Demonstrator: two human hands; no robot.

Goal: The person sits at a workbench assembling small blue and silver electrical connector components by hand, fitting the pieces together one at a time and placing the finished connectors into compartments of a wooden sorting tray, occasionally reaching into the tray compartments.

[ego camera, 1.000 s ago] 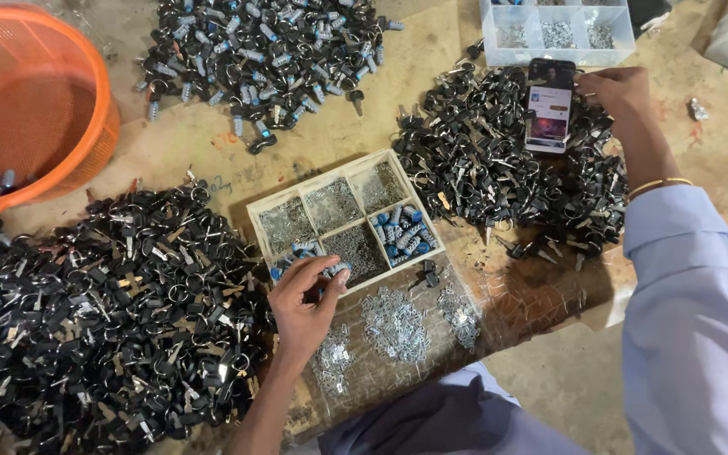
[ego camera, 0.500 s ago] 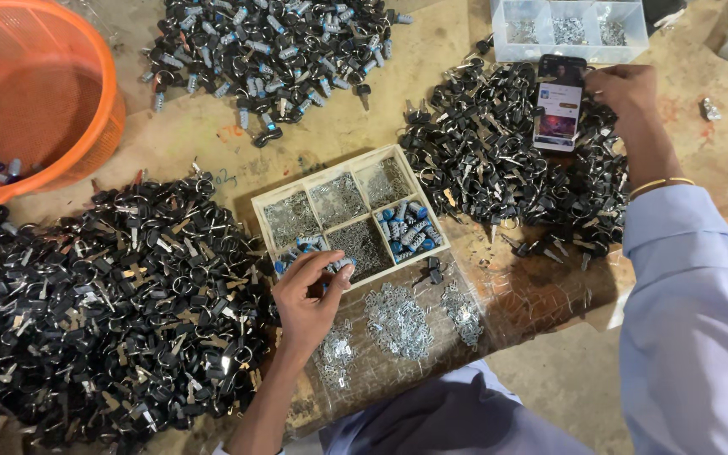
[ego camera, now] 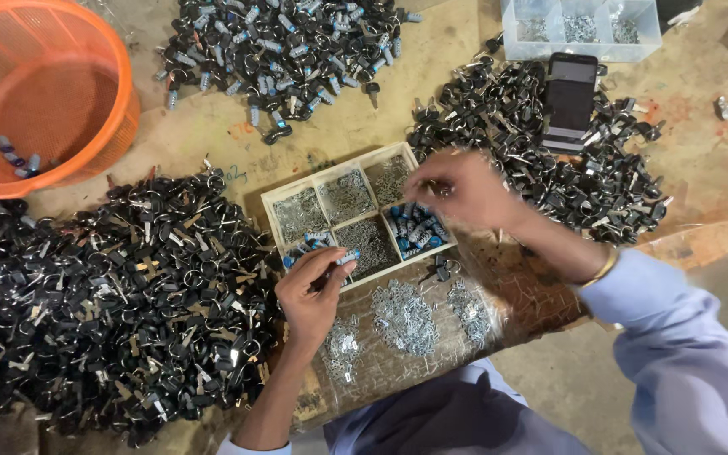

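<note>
Nearest the body: loose heaps of small silver rings (ego camera: 404, 313) on a worn board (ego camera: 532, 286), just below the tray. Left hand (ego camera: 312, 286) sits at the tray's near-left corner, fingers pinched on a small blue-and-silver part (ego camera: 345, 256), same spot as half a second ago. Divided tray (ego camera: 355, 215) holds silver bits in most cells, blue parts (ego camera: 414, 232) in the near-right cell. Change: right hand (ego camera: 463, 190) has let go of the phone (ego camera: 570, 101) and come down over the tray's right side, fingertips drawn together above the blue-part cell; blurred, so can't tell whether it grips anything. Phone now lies flat on the right-hand black pile (ego camera: 566, 168), screen dark. So both hands are back at the tray and the phone is out of play. Big black pile (ego camera: 120, 295) with key rings sits left of the tray, touching the left forearm. Farther out: third pile (ego camera: 288, 42) with blue-tipped parts, an orange basket (ego camera: 86, 143) far left with a few blue parts in it, a clear bin (ego camera: 583, 34) of silver bits behind the phone.
</note>
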